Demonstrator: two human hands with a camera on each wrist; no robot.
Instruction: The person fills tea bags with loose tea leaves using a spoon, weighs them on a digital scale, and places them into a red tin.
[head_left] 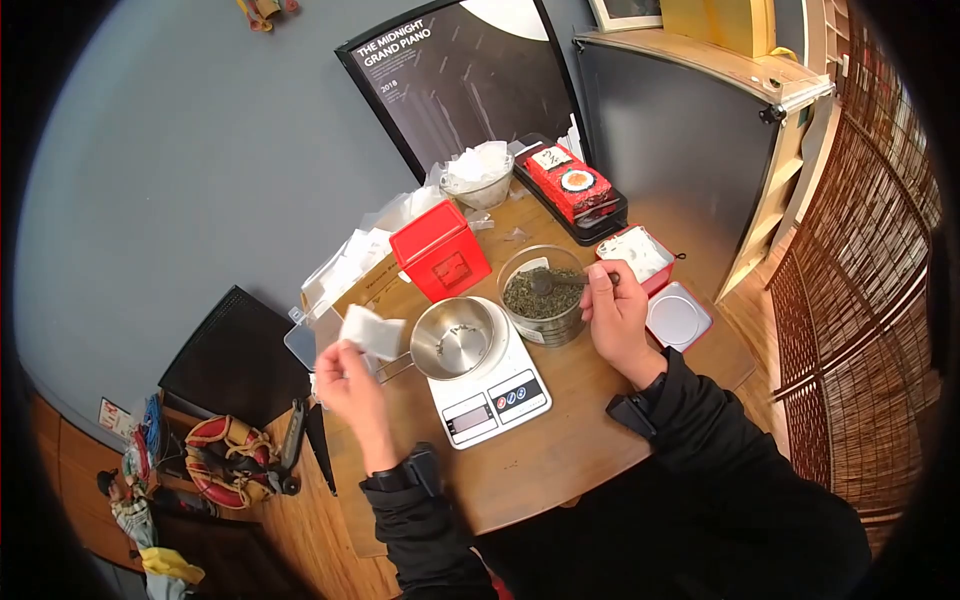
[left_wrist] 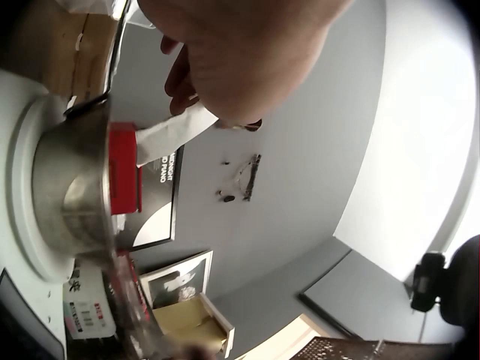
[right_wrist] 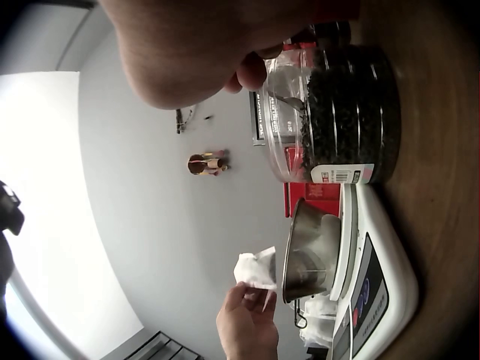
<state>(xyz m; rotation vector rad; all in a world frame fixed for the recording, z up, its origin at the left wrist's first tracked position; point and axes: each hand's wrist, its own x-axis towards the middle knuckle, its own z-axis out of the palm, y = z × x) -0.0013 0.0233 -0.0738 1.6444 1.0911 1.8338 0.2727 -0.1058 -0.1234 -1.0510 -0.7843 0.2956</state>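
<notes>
My left hand [head_left: 352, 398] pinches a small white pouch like a tea bag [head_left: 372, 332], held up just left of a steel cup [head_left: 470, 352]. That cup, with a long thin handle and a few leaf bits inside, stands on a white kitchen scale [head_left: 536, 395]. My right hand [head_left: 622, 325] grips the handle of a dark scoop [head_left: 541, 284] over a clear jar [head_left: 548, 332]. Dried green leaves [head_left: 522, 300] fill much of the jar, and the scoop's bowl rests among them. In the right wrist view the pouch [right_wrist: 256, 268] hangs beside the cup's rim.
Behind the cup stands a red tin [head_left: 440, 250], with a bowl of white pouches [head_left: 478, 180] farther back. A red package [head_left: 570, 185] lies on a black tray. At right are an open tin [head_left: 640, 250] and its lid [head_left: 680, 318], near the wooden table's edge.
</notes>
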